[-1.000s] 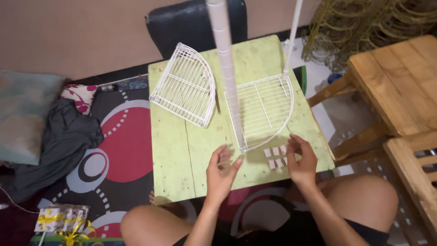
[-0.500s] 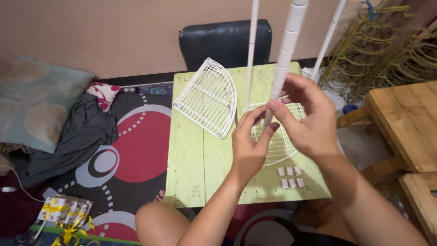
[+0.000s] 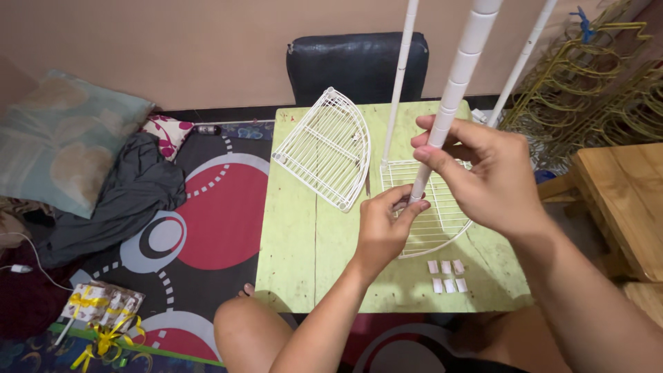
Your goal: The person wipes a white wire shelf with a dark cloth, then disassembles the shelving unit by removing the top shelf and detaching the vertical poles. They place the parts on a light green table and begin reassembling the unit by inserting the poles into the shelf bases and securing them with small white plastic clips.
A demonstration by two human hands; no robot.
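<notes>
Nearest the camera, the person's bare knee point(image 3: 252, 331) shows at the bottom edge, and beside it on the patterned rug point(image 3: 200, 235) lies one wrapped packet tied with yellow ribbon point(image 3: 100, 314). On the near edge of the green table point(image 3: 304, 235) sit six small white clips point(image 3: 446, 275), in two rows of three.

Just above them, the left hand point(image 3: 383, 231) reaches up to the foot of the nearest white pole point(image 3: 452, 97), its thumb and fingertips pinched together around the pole's lower end, where that end meets the quarter-round wire shelf point(image 3: 431, 214) lying flat on the table. The right hand point(image 3: 487, 176) grips the same pole higher up, fingers curled and pressed around it with the thumb across the front. The pole rises ribbed and slightly tilted out of the top of the view.

Three white poles stand up from this shelf in all: the held one, a thin one point(image 3: 400, 83) at the shelf's far left corner, and another point(image 3: 525, 55) at the far right. A second wire shelf point(image 3: 324, 148) of the same shape lies loose on the table to the left, well clear of both hands.

Farther off, one black padded seat point(image 3: 356, 65) leans against the wall, a grey cloth point(image 3: 117, 193) and two cushions point(image 3: 62, 138) lie on the left, and a wooden bench point(image 3: 625, 200) stands on the right
</notes>
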